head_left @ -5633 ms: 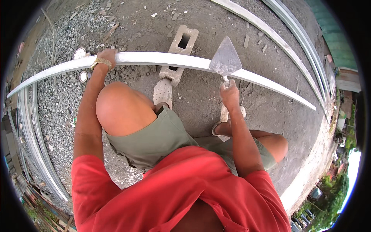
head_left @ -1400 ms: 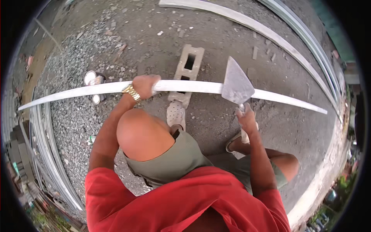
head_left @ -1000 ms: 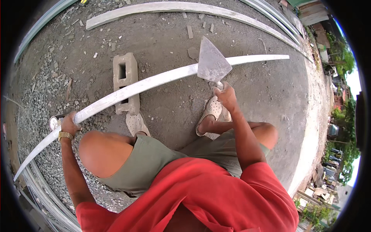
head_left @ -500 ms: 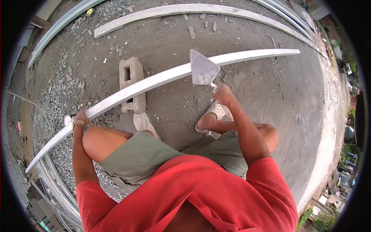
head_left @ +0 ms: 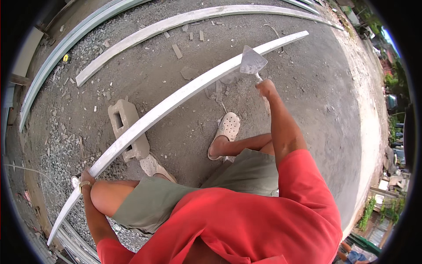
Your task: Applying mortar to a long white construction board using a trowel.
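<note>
A long, straight whitish bar (head_left: 176, 94) runs diagonally in front of me, its far end at the upper right. It lies across a grey hollow concrete block (head_left: 140, 146). My left hand (head_left: 86, 177) is closed around the bar near its lower left end, beside my knee. In my right hand (head_left: 266, 89) is a pointed masonry trowel (head_left: 253, 60), held by its handle. The trowel's blade overlaps the bar toward the far end; whether it touches cannot be told. A watch-like band (head_left: 85, 183) is on my left wrist.
Another long whitish bar (head_left: 145, 37) lies beyond, with greenish-grey lengths (head_left: 55, 64) at the far left. A yellow tape measure (head_left: 66, 57) sits near them. Gravel (head_left: 61, 149) and small flat chips are scattered about. More long lengths (head_left: 77, 240) lie at the lower left.
My right hand has moved the trowel outward along the bar, closer to its far end. The view has turned, so the bar looks steeper. My left hand keeps its hold.
</note>
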Demonstrator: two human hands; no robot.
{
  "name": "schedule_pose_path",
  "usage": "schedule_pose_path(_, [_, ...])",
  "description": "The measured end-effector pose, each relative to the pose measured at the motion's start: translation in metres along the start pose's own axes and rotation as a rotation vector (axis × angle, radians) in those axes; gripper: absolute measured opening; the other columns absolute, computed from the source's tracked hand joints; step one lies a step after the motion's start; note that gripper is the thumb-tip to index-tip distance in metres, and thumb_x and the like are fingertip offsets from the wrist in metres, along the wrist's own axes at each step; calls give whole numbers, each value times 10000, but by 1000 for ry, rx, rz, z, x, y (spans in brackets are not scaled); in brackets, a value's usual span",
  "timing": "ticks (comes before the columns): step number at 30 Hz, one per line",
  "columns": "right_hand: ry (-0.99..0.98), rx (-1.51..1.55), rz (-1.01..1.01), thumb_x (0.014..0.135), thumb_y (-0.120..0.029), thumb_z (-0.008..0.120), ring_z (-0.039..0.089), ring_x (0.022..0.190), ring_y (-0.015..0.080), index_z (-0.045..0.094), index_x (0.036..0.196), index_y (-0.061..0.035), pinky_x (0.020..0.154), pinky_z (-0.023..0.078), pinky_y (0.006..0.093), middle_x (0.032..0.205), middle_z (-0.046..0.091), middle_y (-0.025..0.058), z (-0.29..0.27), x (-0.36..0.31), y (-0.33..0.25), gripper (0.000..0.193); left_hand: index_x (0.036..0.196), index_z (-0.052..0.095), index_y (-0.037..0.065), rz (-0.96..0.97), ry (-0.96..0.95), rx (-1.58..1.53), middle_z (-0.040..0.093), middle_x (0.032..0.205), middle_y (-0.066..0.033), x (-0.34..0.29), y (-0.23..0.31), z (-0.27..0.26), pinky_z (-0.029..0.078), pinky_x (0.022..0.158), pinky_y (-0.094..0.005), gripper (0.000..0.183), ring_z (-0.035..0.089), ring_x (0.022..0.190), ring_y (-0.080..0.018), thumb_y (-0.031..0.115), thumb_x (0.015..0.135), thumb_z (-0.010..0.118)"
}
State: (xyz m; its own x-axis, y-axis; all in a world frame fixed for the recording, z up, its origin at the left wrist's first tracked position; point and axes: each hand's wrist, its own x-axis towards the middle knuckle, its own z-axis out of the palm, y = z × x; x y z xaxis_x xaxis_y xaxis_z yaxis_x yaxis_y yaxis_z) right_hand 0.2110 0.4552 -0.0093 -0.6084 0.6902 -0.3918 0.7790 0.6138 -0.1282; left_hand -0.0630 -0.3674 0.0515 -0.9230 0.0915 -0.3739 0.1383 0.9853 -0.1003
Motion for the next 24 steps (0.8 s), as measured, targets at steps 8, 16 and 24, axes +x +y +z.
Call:
schedule_pose_path(8, [-43,179,-323,803,-252,576,660,658,259,647,760,25,583,493,343,682,627,177,6,22,44,289,1006,608,119,71,-29,81,646,1025,-170,39,-36,28,459,838,-457,365,593,1013,-373,135,650,689])
schedule_pose_path(16, [-38,299,-304,758,-239,600,601,882,424,628,874,26,782,481,440,854,626,272,49,-86,-104,290,1031,630,152,15,-26,16,654,1012,-168,26,-23,19,468,831,-446,469,605,991,-368,399,649,742])
schedule_pose_path(24, [-8,597,14,761,-260,664,574,493,198,618,757,81,491,449,361,584,592,113,-25,-39,-25,345,1130,588,170,-85,-69,23,608,1124,-171,30,-57,20,448,860,-473,416,562,1066,-375,387,777,620])
